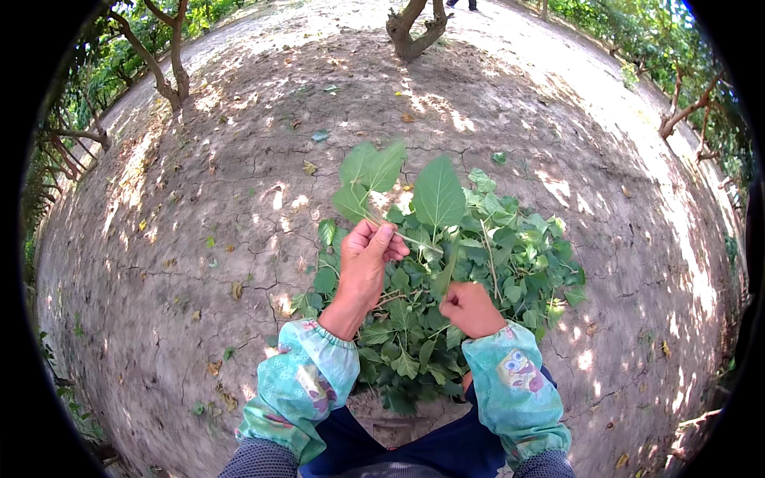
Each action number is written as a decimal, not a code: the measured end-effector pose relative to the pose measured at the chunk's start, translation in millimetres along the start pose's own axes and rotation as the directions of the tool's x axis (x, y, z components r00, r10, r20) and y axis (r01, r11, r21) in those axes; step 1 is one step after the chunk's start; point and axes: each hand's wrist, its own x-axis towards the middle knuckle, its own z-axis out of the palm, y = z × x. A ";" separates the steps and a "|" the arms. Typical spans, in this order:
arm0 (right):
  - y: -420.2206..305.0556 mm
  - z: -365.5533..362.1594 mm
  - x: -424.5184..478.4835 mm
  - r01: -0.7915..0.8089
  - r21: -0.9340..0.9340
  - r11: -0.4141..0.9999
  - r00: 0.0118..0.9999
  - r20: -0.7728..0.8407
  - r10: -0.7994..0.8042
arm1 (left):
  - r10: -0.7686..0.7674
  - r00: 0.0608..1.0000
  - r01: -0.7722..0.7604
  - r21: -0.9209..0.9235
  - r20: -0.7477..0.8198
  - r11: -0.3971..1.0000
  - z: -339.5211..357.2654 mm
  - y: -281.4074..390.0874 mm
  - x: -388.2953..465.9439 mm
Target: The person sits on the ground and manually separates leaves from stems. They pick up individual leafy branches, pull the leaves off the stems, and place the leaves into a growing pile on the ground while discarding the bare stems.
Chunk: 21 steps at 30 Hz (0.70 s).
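My left hand (373, 245) pinches a thin green stem (418, 242) between thumb and fingers. Several broad, toothed leaves (373, 170) fan out beyond the fingertips. To its right a large leaf (439, 191) stands up near the stem's far end. My right hand (472, 308) is curled, its fingers closed at the lower end of a leaf (445, 275) seen nearly edge-on. Under and around both hands lies a heap of green leafy shoots (409, 322), with a bare twig (491, 260) across its right part. Printed turquoise sleeve covers are on both forearms.
Cracked dry soil (227, 179) with scattered fallen leaves surrounds the heap. A forked tree trunk (412, 36) rises at the top middle, with more trees (173, 77) at the left and right. A person's dark-clad feet (463, 5) show at the top edge.
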 end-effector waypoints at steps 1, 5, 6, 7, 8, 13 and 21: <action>10.3 11.0 -4.9 0.075 -0.263 0.962 0.996 0.067 -0.059 | 0.029 1.000 -0.029 0.020 -0.011 0.999 -0.7 3.6 1.2; 12.7 19.1 -3.8 0.123 -0.428 0.895 0.992 0.028 -0.123 | 0.146 0.989 -0.143 0.156 -0.011 0.977 0.1 11.1 3.4; 6.7 16.9 -1.2 0.132 -0.220 0.966 0.981 -0.113 -0.160 | 0.174 0.985 -0.170 0.206 -0.002 0.964 -0.2 11.9 2.5; 0.2 12.4 4.4 0.166 -0.004 0.986 0.953 -0.257 -0.161 | 0.193 0.981 -0.190 0.252 0.011 0.949 0.2 12.0 0.5; -11.6 5.6 8.3 0.221 0.202 0.954 0.909 -0.396 -0.127 | 0.211 0.977 -0.209 0.292 0.026 0.933 2.9 11.3 -1.7; -38.8 6.9 19.1 0.436 0.203 0.877 0.784 -0.565 -0.259 | 0.222 0.970 -0.245 0.407 0.104 0.880 20.1 3.2 -17.6; -22.4 11.8 26.7 0.179 0.818 0.546 0.961 -0.265 0.083 | 0.283 0.934 -0.357 0.571 0.218 0.739 30.3 0.3 -28.1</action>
